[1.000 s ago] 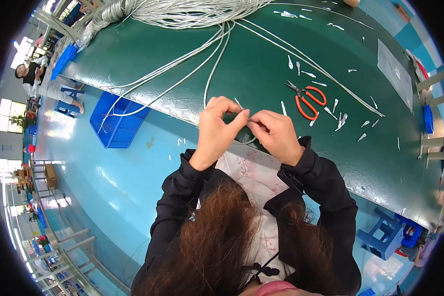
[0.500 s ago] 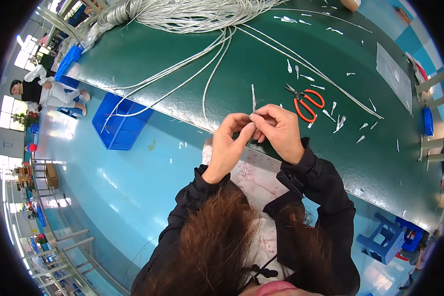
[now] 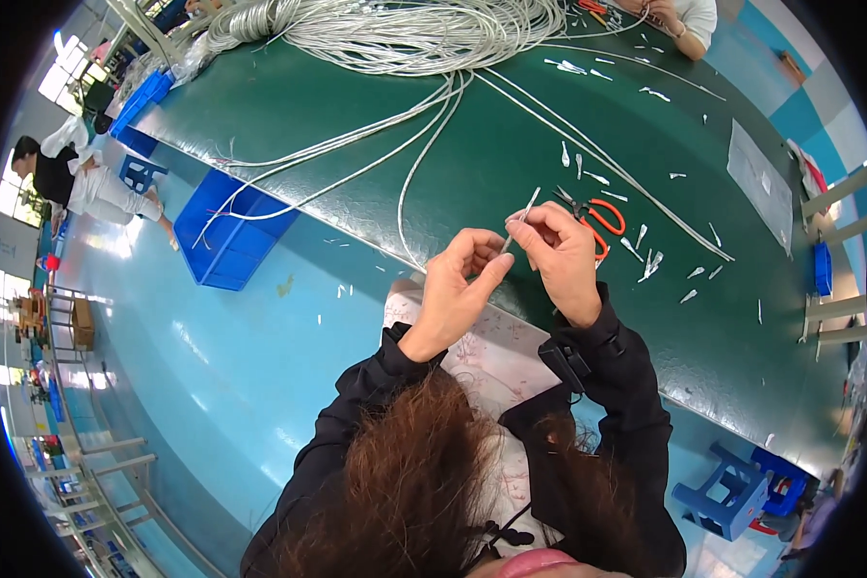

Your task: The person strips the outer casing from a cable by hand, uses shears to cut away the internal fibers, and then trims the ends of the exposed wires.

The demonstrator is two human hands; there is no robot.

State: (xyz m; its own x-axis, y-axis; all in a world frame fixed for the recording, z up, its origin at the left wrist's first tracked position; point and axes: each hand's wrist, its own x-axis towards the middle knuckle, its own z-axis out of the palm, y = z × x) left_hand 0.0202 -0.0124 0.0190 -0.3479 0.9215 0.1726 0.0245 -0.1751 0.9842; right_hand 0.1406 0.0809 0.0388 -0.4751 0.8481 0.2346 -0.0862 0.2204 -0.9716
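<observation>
Above the table's near edge, my left hand (image 3: 460, 289) pinches the lower part of a thin white-grey cable end (image 3: 533, 200) between thumb and forefinger. My right hand (image 3: 562, 260) is closed on the same piece higher up, its thumb and fingertips pressed together. The tip sticks up past the right fingers, leaning right; its lower run is hidden by my hands. Just beyond my right hand lie scissors (image 3: 608, 205) with orange-red loop handles and dark blades, partly covered by it. White scraps (image 3: 650, 265) are scattered on the table to their right.
A big coil of silvery cable (image 3: 424, 39) lies on the green table (image 3: 356, 106), with strands hanging over its edge above a blue bin (image 3: 236, 236). A clear plastic bag (image 3: 759, 183) is at right. Another person's hand (image 3: 663, 14) works at the far side. Blue stools (image 3: 727, 491) stand lower right.
The cable end has tipped from upright to leaning right, and my right hand has moved up along it. My view has shifted slightly, bringing another person's hands in at the top.
</observation>
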